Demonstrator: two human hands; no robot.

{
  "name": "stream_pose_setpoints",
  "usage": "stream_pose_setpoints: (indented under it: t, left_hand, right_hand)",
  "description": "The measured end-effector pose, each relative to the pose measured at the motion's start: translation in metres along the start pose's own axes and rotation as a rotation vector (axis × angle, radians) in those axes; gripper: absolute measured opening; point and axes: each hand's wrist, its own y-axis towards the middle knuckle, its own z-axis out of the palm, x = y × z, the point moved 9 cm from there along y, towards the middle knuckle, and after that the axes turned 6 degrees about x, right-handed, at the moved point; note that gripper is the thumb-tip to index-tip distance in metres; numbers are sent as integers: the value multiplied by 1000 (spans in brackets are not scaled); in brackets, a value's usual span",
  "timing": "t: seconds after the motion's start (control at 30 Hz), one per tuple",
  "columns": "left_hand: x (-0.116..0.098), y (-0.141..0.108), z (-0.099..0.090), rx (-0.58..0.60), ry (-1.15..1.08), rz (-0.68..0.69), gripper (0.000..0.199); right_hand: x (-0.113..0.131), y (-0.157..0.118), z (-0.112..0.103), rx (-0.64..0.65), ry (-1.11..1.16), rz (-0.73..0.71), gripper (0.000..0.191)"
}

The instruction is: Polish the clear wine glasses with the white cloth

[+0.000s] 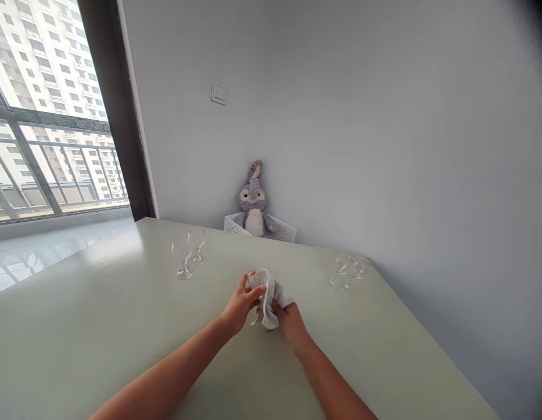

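Observation:
Near the middle of the pale green table (135, 326), my left hand (240, 303) is closed around the bowl of a clear glass (254, 279). A white cloth (269, 303) drapes over the glass's right side and hangs below it. My right hand (289, 322) grips the cloth lower down, at the right; its fingertips are partly hidden by the folds. The glass's lower part is mostly covered by the cloth.
Two clear stemmed glasses, one nearer (184, 262) and one behind it (198, 248), stand at the left. Two more, one left (341, 263) and one right (358, 269), stand near the right edge. Beyond the table, a plush rabbit (254, 204) sits in a white basket (288, 233).

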Motion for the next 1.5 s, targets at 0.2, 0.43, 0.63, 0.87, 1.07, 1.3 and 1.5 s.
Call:
stream_pose_setpoints:
  t: [0.2, 0.43, 0.63, 0.87, 1.07, 1.3, 1.5]
  left_hand:
    - [13, 0, -13, -131, 147, -43, 54]
    - [3, 4, -22, -153, -117, 4, 46]
    - [-35, -3, -64, -471, -43, 288, 55]
    - [-12, -9, -10, -179, -58, 171, 52]
    - [-36, -20, 24, 82, 64, 352, 45]
    - [-78, -43, 8, -130, 284, 809, 55]
    - [-67, -37, -4, -213, 451, 741, 56]
  right_hand:
    - [2, -5, -9, -141, -452, -100, 35]
    - [2, -2, -54, -362, -446, -63, 34]
    - [45, -21, -74, -583, -589, -393, 29]
    - [38, -19, 28, 4, -910, -404, 26]
    - [5, -1, -30, -207, -169, -89, 37]
    - [-9, 2, -6, 3, -145, 32, 37]
    - [39, -12, -11, -182, -818, -298, 33]
